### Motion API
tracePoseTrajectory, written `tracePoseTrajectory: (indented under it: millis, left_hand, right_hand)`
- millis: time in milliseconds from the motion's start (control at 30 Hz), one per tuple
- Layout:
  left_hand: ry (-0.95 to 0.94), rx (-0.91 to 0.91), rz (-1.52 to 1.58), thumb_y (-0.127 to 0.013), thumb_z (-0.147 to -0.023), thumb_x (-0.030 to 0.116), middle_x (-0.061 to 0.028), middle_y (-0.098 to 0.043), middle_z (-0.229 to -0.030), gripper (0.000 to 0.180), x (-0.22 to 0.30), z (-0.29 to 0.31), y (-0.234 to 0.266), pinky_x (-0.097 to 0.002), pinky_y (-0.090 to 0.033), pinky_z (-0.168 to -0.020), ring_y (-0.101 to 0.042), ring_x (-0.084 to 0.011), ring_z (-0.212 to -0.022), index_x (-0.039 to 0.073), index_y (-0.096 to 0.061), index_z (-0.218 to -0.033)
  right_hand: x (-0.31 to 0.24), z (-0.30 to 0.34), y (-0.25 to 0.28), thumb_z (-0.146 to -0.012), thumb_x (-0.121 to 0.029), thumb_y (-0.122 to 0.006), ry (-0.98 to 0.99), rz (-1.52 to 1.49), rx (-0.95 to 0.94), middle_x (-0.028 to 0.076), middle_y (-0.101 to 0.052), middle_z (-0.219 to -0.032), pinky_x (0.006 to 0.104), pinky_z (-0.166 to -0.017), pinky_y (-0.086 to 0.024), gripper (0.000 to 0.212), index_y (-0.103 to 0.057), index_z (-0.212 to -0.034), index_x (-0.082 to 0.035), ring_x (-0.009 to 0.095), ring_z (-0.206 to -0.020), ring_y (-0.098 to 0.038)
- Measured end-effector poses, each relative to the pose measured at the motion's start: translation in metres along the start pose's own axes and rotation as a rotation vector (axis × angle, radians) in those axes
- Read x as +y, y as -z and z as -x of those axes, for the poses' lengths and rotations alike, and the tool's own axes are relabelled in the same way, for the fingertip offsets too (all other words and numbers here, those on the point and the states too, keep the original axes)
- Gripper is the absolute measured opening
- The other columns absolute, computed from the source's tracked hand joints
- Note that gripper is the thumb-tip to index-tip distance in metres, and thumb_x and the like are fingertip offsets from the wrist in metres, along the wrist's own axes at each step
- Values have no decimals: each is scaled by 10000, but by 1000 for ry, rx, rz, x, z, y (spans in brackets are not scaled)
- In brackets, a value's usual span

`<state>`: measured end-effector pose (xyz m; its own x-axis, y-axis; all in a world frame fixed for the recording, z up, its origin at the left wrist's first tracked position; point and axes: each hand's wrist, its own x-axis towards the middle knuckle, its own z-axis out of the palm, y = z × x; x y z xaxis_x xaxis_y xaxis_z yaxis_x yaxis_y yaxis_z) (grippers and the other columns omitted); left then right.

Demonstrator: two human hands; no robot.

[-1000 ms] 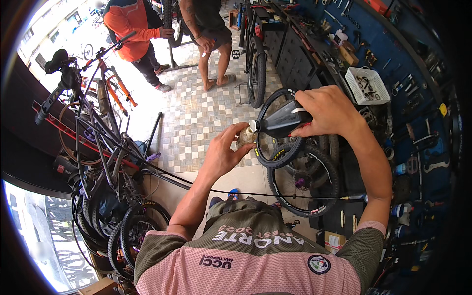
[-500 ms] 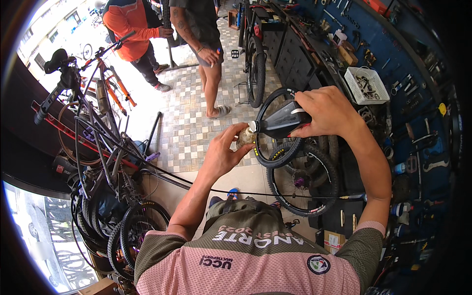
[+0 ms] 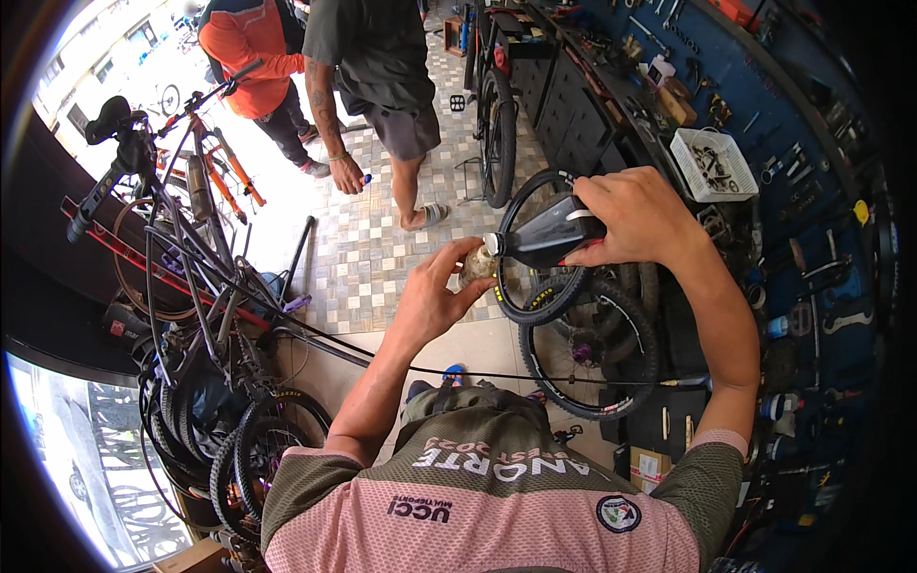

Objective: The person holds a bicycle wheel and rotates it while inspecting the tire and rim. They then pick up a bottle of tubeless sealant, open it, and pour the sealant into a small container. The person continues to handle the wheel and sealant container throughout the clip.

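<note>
My left hand [image 3: 439,294] is closed around a small clear bottle [image 3: 475,269] with a pale, brownish tint. In my right hand [image 3: 638,218] is a black plastic bottle [image 3: 546,234], tipped on its side with its neck toward the left. The black bottle's white mouth [image 3: 494,244] meets the top of the clear bottle. Whether liquid runs between them is too small to tell. Both bottles are held in the air in front of my chest, over bicycle wheels [image 3: 585,353].
Bicycles [image 3: 205,258] crowd the left side, and another bicycle [image 3: 495,124] stands ahead. On the right, a workbench holds a white basket [image 3: 712,164] of small parts below a blue tool wall [image 3: 812,191]. Two people stand ahead, one in orange [image 3: 250,57], one in dark clothes [image 3: 377,67].
My hands and both bottles keep nearly the same place. Ahead, the person in dark clothes has leaned and lowered an arm, holding a small blue-ended item.
</note>
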<state>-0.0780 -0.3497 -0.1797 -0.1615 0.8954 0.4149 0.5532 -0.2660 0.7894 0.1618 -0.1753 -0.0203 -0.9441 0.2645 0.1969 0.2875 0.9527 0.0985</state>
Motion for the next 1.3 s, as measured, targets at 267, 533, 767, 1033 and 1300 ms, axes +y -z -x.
tracePoseTrajectory:
  millis: [267, 533, 767, 1033, 1300]
  left_hand:
    - [0, 4, -10, -888, -904, 172, -161, -758, -1219, 526, 2, -1, 0, -424, -642, -908, -770, -353, -1062, 44, -651, -1355]
    - [-5, 2, -11, -886, -906, 179, -162, -757, -1227, 529, -1, -3, -2, -426, -643, -911, -769, -357, -1068, 43, -645, -1357]
    - [2, -3, -8, -885, -907, 187, -158, -756, -1221, 529, -1, -5, -2, -431, -642, -913, -766, -362, -1074, 46, -643, -1357]
    - [-7, 1, -6, -887, -904, 190, -160, -756, -1210, 533, -1, -7, -2, -434, -644, -904, -766, -366, -1062, 46, -643, -1356]
    - [-12, 5, -5, -889, -904, 198, -160, -757, -1213, 536, 1, -7, -4, -432, -644, -899, -768, -366, -1056, 50, -643, -1357]
  right_hand:
    - [0, 0, 1, -650, -505, -970, 1, 10, -5, 125, -747, -856, 476, -711, -583, 641, -616, -933, -52, 381, -804, -750]
    - [2, -2, 1, -651, -507, -970, 6, 25, -14, 126, -747, -861, 476, -711, -582, 651, -616, -947, -49, 378, -811, -753]
    - [4, -3, 1, -651, -507, -969, 5, 31, -17, 125, -746, -865, 480, -712, -579, 649, -613, -945, -51, 378, -823, -753]
    - [5, -3, 2, -654, -509, -967, 3, 28, -26, 125, -748, -877, 481, -718, -577, 653, -605, -951, -53, 378, -833, -755]
    - [6, -1, 3, -664, -510, -963, -3, 29, -38, 126, -753, -890, 482, -728, -578, 650, -606, -957, -54, 378, -850, -757]
